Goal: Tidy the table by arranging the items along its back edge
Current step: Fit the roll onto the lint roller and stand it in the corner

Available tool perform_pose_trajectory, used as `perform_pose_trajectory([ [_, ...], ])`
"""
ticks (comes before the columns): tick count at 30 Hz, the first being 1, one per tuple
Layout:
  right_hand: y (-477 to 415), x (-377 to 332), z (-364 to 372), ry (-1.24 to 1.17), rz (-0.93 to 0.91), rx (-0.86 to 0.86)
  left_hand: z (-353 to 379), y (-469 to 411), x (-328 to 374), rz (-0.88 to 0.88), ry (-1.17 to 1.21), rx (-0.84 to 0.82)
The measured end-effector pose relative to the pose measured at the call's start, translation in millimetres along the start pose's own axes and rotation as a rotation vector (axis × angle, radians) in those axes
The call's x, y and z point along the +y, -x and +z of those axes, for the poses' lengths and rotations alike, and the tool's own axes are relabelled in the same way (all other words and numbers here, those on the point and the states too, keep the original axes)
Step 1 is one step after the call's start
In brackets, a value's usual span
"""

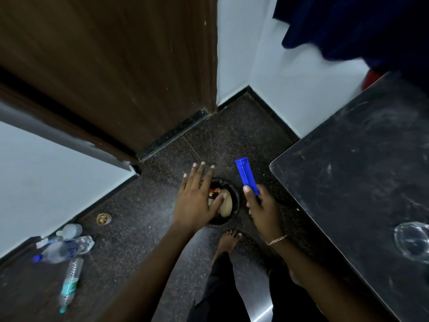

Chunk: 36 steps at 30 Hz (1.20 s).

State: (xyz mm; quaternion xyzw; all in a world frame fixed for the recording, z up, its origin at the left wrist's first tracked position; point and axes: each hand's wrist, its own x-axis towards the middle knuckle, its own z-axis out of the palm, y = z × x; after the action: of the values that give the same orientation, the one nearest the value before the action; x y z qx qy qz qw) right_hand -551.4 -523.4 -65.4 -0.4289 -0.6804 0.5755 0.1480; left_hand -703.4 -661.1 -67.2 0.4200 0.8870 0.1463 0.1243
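Holding a bright blue plastic case point(246, 176) in my right hand point(263, 212), I look straight down at a dark speckled floor point(144, 205). The case is a slim rectangular piece, saturated blue, with straight edges and a squared far end; my thumb and fingers pinch its near end, so most of its length sticks up and away from me. It is in the air, just left of the counter's edge and not resting on anything.

My left hand point(197, 198) is released, fingers spread and palm down, hovering above a small round black bin point(233, 201) on the floor between my two hands. Inside the bin I can make out a tan rounded thing and some red and yellow scraps; I cannot tell what they are.

To the right stands the counter point(357, 173), dark, smudged and scratched, with a clear glass bowl point(412, 240) near its right edge. A thin chain bracelet point(276, 239) circles my right wrist.

Far left on the floor lie several plastic bottles point(65, 249), some crushed, and a small brown cup point(103, 219). A brown wooden door point(111, 66) fills the far side.
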Motion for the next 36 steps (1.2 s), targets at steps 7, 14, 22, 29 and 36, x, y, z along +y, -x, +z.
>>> perform_pose_trajectory([
  [7,16,-55,-50,-0.021,-0.050,0.068,-61,-11,60,0.127,-0.016,0.069],
  [14,35,-59,-125,-0.016,-0.077,0.233,-75,-24,141,0.328,-0.051,0.085],
  [22,74,-35,-241,0.010,-0.035,0.527,-51,-46,270,0.653,-0.063,0.028],
  [29,119,-12,-342,0.071,-0.016,0.796,-12,-50,396,0.937,-0.064,-0.063],
  [36,221,60,-475,0.040,0.175,1.176,73,5,583,1.317,-0.058,-0.264],
])
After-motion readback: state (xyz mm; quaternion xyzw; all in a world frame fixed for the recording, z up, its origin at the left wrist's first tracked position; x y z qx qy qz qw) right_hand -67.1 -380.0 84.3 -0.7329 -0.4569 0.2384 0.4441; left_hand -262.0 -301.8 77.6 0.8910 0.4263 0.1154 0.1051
